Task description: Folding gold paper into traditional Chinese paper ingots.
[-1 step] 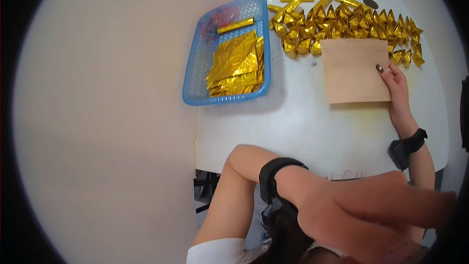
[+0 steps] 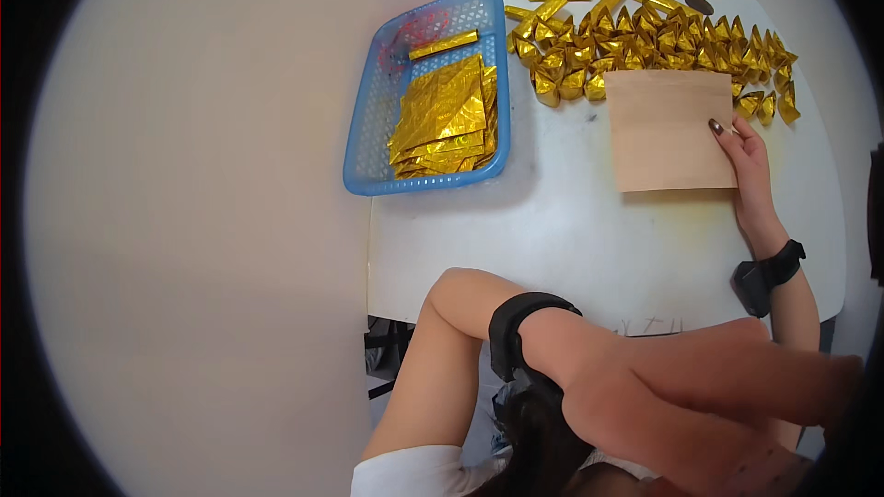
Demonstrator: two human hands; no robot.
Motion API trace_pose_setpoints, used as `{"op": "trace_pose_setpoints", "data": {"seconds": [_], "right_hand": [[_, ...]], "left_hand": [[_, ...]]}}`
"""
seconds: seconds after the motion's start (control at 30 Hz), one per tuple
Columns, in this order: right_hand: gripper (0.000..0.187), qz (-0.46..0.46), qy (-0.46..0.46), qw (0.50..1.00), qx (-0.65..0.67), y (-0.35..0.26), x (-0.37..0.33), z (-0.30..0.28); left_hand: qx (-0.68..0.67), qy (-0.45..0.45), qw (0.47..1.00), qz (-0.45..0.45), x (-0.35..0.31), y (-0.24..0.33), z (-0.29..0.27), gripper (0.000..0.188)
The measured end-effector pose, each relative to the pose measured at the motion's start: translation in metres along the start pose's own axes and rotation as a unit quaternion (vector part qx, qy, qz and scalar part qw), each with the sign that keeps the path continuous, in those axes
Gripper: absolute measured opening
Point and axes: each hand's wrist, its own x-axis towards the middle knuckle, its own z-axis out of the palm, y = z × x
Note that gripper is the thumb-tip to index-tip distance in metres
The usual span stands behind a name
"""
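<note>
- Far to the left of the right hand, a blue plastic basket (image 2: 368, 143) overhangs the table's (image 2: 552, 239) left edge; it keeps a stack of flat gold foil sheets (image 2: 444, 120) corralled, with one rolled gold strip (image 2: 443, 44) lying just above them.
- The left hand (image 2: 681, 405) is raised close to the camera, blurred; I cannot tell whether its fingers are spread or closed, and it seems to hold nothing.
- Above the right hand, folded gold foil ingots (image 2: 645, 41) lie heaped along the table's far edge, likely set aside as finished.
- The right hand (image 2: 750, 170) rests flat, fingers together, its fingertips pinning the right edge of a plain tan paper sheet (image 2: 668, 129), unprinted, seemingly to steady it.
</note>
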Motion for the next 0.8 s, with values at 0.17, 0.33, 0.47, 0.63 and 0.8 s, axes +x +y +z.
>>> {"op": "trace_pose_setpoints", "data": {"seconds": [0.17,0.33,0.47,0.63,0.8], "right_hand": [[0.026,-0.002,0.021,1.0,0.002,0.003,0.001,-0.006],[0.026,-0.006,0.02,1.0,-0.016,0.01,0.004,-0.006],[0.027,-0.001,0.007,1.0,0.004,0.005,0.002,0.002],[0.029,-0.006,0.013,1.0,-0.009,0.004,0.0,-0.009],[0.028,0.0,0.012,1.0,0.01,0.003,0.0,0.005]], "left_hand": [[-0.063,-0.016,0.998,0.022,0.007,0.001,0.002,0.017],[-0.122,-0.034,0.991,0.049,0.014,0.002,0.001,0.019],[-0.16,-0.049,0.983,0.07,0.02,-0.001,0.002,0.021],[-0.065,-0.146,0.984,-0.078,0.012,-0.002,-0.018,0.022],[-0.175,-0.427,0.887,0.021,0.033,-0.02,-0.034,0.018]]}}
